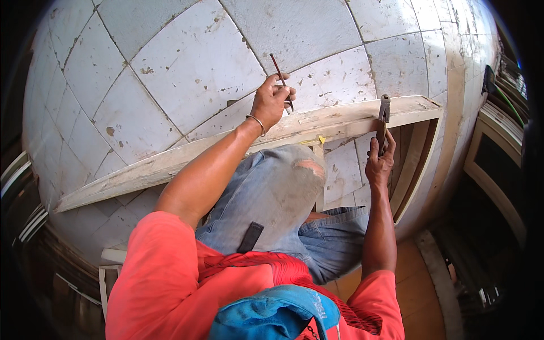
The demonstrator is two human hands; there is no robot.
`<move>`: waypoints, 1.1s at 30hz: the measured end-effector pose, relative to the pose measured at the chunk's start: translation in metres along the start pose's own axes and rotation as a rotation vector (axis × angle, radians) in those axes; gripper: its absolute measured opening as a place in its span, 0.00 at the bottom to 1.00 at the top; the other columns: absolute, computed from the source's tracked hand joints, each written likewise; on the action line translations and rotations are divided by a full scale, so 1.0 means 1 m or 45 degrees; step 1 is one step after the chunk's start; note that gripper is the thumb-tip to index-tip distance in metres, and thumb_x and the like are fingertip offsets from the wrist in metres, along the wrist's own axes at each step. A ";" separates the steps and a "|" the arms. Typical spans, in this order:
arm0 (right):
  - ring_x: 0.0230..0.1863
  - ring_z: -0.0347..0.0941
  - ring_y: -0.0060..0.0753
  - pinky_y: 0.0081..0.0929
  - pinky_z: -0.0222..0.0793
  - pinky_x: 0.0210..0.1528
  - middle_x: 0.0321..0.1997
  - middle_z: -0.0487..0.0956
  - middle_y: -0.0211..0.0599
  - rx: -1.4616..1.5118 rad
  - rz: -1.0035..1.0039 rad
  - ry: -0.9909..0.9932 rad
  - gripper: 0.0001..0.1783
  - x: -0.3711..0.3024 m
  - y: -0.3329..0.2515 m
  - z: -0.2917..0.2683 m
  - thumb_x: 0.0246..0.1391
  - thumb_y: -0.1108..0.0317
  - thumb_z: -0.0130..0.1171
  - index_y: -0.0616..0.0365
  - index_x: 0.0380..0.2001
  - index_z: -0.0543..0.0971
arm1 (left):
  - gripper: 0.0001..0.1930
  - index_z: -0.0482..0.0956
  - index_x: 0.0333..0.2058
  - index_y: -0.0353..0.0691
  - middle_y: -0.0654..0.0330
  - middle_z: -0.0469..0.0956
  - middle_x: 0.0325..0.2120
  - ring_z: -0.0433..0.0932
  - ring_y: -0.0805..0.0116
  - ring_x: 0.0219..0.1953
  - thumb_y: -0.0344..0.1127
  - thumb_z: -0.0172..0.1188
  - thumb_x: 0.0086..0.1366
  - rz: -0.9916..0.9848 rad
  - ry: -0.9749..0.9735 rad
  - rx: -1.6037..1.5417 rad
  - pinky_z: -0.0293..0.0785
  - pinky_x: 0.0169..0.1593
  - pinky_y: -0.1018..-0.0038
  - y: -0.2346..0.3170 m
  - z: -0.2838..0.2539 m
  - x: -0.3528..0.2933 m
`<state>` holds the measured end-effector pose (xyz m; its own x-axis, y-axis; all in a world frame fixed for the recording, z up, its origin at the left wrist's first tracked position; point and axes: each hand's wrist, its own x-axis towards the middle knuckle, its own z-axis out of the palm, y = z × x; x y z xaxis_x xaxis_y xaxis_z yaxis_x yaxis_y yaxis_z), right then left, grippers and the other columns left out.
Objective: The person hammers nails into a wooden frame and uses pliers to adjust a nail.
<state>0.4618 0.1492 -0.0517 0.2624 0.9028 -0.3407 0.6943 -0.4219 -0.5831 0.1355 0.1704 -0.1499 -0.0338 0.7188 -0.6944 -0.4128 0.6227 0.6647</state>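
My left hand [272, 102] is closed on a thin dark rod [276, 63] with a reddish end, held slanting above the long pale wooden frame [195, 152]. Whether the rod is a pencil or a metal bar I cannot make out. In my right hand [379, 161] is a hand tool [385, 109] with a grey metal head and a brown handle; its exact kind is unclear. The head shows over the frame's right part. My jeans-covered leg [272, 187] hides the middle of the frame, and a small yellow piece [322, 139] shows beside my knee.
White, scuffed tiles [192, 62] spread ahead and around the frame. At the right stands another framed panel [496, 153], with a green strip [510, 105] near it. Dark stacked pieces [25, 192] lie at the far left, and brown flooring [416, 289] shows at the lower right.
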 end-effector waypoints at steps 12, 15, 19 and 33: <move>0.27 0.69 0.15 0.19 0.68 0.30 0.32 0.78 0.26 0.042 0.023 -0.003 0.26 0.001 0.000 0.010 0.70 0.62 0.58 0.53 0.67 0.66 | 0.12 0.70 0.54 0.38 0.52 0.82 0.43 0.84 0.62 0.45 0.35 0.53 0.77 -0.144 -0.220 -0.453 0.85 0.48 0.64 0.010 0.002 -0.002; 0.27 0.69 0.16 0.20 0.69 0.30 0.33 0.78 0.27 0.023 0.036 -0.033 0.26 0.001 0.006 0.007 0.70 0.62 0.59 0.52 0.66 0.66 | 0.13 0.70 0.53 0.38 0.52 0.83 0.41 0.85 0.63 0.44 0.33 0.57 0.75 -0.004 -0.148 -0.299 0.85 0.48 0.66 0.002 -0.001 0.010; 0.27 0.69 0.16 0.20 0.69 0.30 0.34 0.78 0.27 0.065 0.065 -0.038 0.26 0.001 0.005 0.006 0.70 0.63 0.59 0.52 0.66 0.66 | 0.13 0.70 0.54 0.38 0.53 0.84 0.39 0.85 0.66 0.42 0.33 0.56 0.75 0.045 -0.114 -0.046 0.84 0.47 0.69 -0.002 0.006 0.014; 0.28 0.71 0.18 0.21 0.68 0.31 0.32 0.80 0.32 0.118 0.176 -0.066 0.27 0.004 -0.005 0.001 0.68 0.61 0.61 0.53 0.66 0.66 | 0.15 0.70 0.58 0.37 0.55 0.83 0.39 0.83 0.67 0.43 0.34 0.50 0.78 0.054 -0.276 -0.038 0.84 0.48 0.69 -0.009 0.038 0.011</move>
<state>0.4588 0.1549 -0.0513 0.3149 0.8311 -0.4584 0.5884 -0.5499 -0.5928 0.1732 0.1842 -0.1533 0.1430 0.7959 -0.5883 -0.4418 0.5832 0.6817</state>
